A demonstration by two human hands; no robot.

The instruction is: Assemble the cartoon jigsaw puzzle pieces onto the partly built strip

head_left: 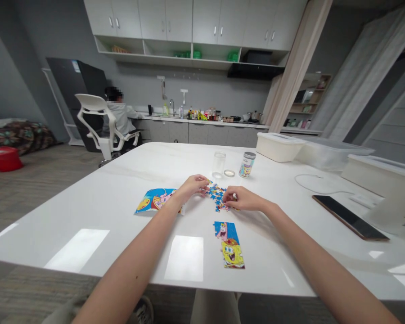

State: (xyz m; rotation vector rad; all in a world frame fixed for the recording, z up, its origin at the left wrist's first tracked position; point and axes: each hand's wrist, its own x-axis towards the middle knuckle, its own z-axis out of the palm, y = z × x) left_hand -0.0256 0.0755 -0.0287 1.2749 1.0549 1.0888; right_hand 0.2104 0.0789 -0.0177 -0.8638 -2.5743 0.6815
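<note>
A pile of loose puzzle pieces (217,194) lies on the white table between my two hands. My left hand (196,185) touches the pile's left edge, fingers curved and apart. At the right edge of the pile is my right hand (238,197), its fingers pinched together over pieces; what they hold is too small to name. Nearer to me lies a joined puzzle section (230,246) showing a pink figure above a yellow one. A colourful picture sheet (155,200) lies left of the pile, partly behind my left forearm.
Behind the pile stand a clear jar (219,164), a round lid (229,173) and a printed can (247,165). A dark tablet (349,217), a cable and storage boxes (279,147) are at the right. A person (119,114) sits beyond the table at left.
</note>
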